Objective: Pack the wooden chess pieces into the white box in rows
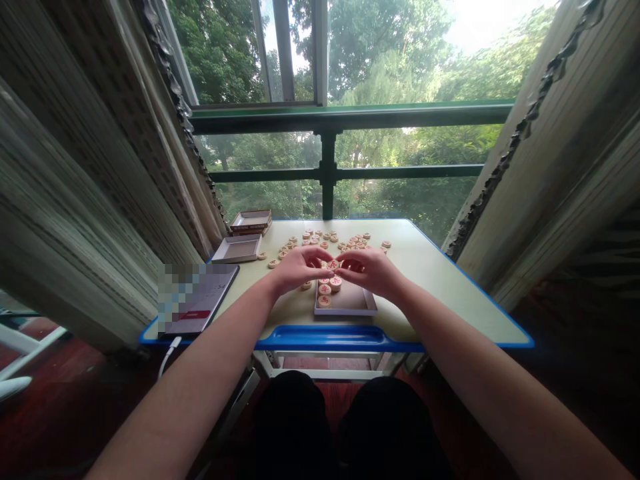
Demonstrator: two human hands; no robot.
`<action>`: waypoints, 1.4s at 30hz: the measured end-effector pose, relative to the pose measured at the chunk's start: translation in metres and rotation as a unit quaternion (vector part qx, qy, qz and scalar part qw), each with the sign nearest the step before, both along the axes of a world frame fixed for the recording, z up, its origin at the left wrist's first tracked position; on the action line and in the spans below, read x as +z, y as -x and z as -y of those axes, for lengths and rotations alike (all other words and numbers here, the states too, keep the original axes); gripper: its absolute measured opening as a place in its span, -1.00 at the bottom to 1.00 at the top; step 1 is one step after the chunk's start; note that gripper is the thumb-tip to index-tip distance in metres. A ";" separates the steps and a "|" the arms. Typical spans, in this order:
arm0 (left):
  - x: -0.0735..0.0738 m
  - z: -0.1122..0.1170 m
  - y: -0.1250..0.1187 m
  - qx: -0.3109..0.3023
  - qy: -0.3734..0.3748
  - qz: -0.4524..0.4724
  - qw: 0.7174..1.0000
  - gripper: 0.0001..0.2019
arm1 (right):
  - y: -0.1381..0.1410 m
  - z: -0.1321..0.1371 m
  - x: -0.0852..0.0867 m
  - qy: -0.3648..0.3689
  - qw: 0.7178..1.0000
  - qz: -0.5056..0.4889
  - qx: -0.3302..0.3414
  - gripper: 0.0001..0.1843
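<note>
One round piece [333, 265] between left hand [301, 268] and right hand [371, 270]

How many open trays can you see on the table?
3: the front tray, holding pieces; the left tray, just beyond the tablet; the top tray of the stack behind that. The stack may hide others.
</note>
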State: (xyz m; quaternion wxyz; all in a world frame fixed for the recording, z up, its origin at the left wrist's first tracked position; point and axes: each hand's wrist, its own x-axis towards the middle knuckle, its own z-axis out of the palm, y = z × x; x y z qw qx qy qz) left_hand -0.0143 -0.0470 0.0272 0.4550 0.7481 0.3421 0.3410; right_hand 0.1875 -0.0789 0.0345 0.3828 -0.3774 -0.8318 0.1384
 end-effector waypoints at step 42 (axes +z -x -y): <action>-0.015 -0.017 0.004 0.187 -0.296 -0.180 0.919 -0.78 | -0.005 0.004 0.008 0.108 0.962 0.251 0.022 -0.84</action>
